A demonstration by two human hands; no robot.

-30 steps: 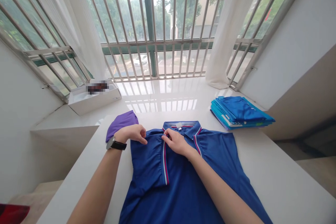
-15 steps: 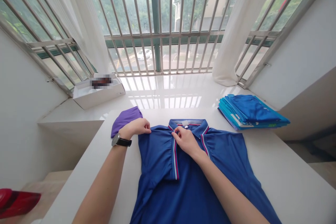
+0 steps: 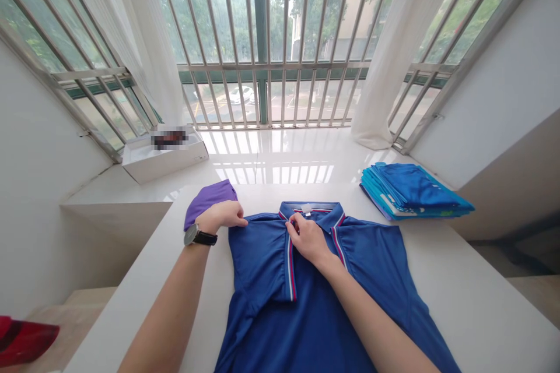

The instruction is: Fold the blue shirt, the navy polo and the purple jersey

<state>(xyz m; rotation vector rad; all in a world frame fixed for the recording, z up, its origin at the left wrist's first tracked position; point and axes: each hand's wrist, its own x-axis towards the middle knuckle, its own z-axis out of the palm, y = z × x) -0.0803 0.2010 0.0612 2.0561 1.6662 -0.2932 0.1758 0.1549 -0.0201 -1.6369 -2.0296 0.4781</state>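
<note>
A blue polo shirt point(image 3: 306, 309) lies spread on the white table, its collar toward the window. White-and-red stripes trim the collar and both sleeve edges, and the sleeves are turned in over the body. My left hand point(image 3: 224, 215), a watch on its wrist, pinches the shirt's left shoulder corner. Near the collar, my right hand point(image 3: 307, 237) is closed on the fabric at the top of the left sleeve's striped edge. Its fingers partly hide the cloth there. Just behind my left hand lies a folded purple cloth point(image 3: 210, 201).
A stack of folded blue clothes point(image 3: 413, 189) sits at the table's back right. An open white box point(image 3: 166, 157) with blurred contents stands on the sill at the left. Behind are a barred window and white curtains point(image 3: 380, 70). A red object point(image 3: 26, 341) shows at lower left, beyond the table point(image 3: 144, 280).
The camera view has shifted slightly. Both hands keep their grip on the polo shirt in nearly the same places, and the shirt lies as before.
</note>
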